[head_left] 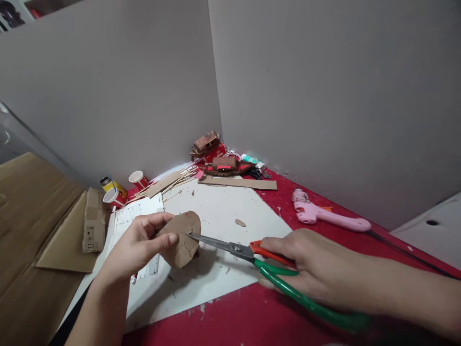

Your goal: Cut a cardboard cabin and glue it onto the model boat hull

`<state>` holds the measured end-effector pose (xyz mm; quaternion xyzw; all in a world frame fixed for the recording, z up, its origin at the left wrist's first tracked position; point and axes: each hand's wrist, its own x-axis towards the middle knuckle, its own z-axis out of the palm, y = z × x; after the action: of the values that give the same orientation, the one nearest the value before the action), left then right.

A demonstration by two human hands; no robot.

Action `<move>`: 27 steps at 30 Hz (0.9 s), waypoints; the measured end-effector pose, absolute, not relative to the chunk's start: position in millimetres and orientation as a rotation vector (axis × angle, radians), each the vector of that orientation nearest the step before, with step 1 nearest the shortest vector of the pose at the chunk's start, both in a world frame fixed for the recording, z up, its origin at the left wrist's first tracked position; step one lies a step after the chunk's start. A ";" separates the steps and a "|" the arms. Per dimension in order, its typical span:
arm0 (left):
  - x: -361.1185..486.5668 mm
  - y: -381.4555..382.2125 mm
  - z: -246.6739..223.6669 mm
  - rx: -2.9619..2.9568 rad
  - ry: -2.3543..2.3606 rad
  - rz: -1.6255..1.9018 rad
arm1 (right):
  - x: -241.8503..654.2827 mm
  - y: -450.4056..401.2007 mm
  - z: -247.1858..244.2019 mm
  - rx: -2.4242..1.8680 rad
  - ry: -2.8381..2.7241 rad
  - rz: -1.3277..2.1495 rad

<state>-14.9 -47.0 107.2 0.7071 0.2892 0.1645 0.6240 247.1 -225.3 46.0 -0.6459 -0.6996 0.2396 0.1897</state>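
Note:
My left hand [147, 245] pinches a rounded piece of brown cardboard [182, 245] between thumb and fingers, holding it up above a white sheet [230, 206]. Scissors [230, 246] with one orange and one green handle are gripped in my right hand [313, 269]. Their blades look nearly closed, and the tips meet the cardboard near its middle, where a small torn or cut mark shows. How deep the tips go in, I cannot tell. A small oval cardboard scrap [240, 223] lies on the sheet beyond the blades.
A pink glue gun [324, 214] lies on the red tabletop [201, 317] at right, its cord trailing away. Model boats [225, 166], a cardboard strip [239, 183], thin sticks [173, 180] and paper cups [139, 179] stand toward the back. Cardboard boxes [39, 216] fill the left; grey panels [324, 96] rise behind.

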 end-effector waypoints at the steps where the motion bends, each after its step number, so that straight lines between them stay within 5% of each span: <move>1: -15.0 -47.2 106.8 1.604 0.663 0.378 | 247.6 -225.6 45.7 -1.831 -1.985 0.703; 27: 0.9 -60.2 99.4 1.562 0.748 0.558 | 241.9 -231.8 74.1 -1.984 -1.959 0.706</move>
<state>0.9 -60.2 99.4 0.6775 0.3247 0.2419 0.6140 241.9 -231.8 74.1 -0.6838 -0.6751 0.2433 0.1325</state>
